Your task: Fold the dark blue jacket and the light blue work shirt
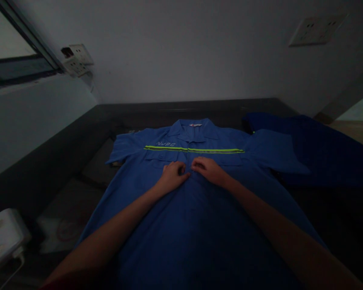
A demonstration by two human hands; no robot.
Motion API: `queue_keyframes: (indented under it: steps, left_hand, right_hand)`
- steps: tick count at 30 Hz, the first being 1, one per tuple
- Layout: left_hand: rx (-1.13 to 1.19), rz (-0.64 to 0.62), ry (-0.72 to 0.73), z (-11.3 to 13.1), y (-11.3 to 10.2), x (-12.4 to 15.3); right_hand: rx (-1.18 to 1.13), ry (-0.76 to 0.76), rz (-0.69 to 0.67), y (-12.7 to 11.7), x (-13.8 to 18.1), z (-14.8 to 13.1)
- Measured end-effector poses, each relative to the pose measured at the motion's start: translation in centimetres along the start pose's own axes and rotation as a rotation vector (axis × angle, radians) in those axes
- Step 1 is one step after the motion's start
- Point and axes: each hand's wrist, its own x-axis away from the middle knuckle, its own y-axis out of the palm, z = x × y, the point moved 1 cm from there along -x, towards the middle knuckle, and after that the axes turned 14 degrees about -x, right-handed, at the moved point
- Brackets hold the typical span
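A blue short-sleeved work shirt point(199, 225) with a yellow-green reflective stripe point(193, 150) across the chest lies flat, collar away from me. My left hand point(172, 176) and my right hand point(207, 168) rest close together on the shirt's front placket just below the stripe. Both have their fingers curled in a pinch on the fabric at the middle opening. What lies between the fingertips is too small and dark to make out beyond the cloth.
A second dark blue garment point(314, 149) lies at the right, beside the shirt. A white device with a cable point(3, 237) sits at the lower left. Wall sockets point(77, 60) hang at the left and another socket plate point(316, 29) at the upper right. The dark surface point(78, 161) meets the wall behind.
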Motion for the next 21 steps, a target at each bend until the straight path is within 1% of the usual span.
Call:
queue_keyframes:
  steps: [5,9,15,21]
  left_hand:
    - [0.007,-0.005,0.005,-0.12,-0.19,0.01]
    - [0.007,-0.006,0.041,-0.21,-0.19,0.05]
    - [-0.01,0.062,0.025,-0.03,0.24,0.16]
    - [-0.046,0.113,0.025,-0.06,0.77,0.37]
  right_hand:
    - [-0.046,0.063,0.078,0.14,0.07,0.07]
    - [-0.033,0.083,0.077,0.23,0.11,-0.07]
    - [0.108,-0.001,0.044,0.55,0.05,0.18]
    - [0.092,-0.025,0.063,0.49,0.14,0.49]
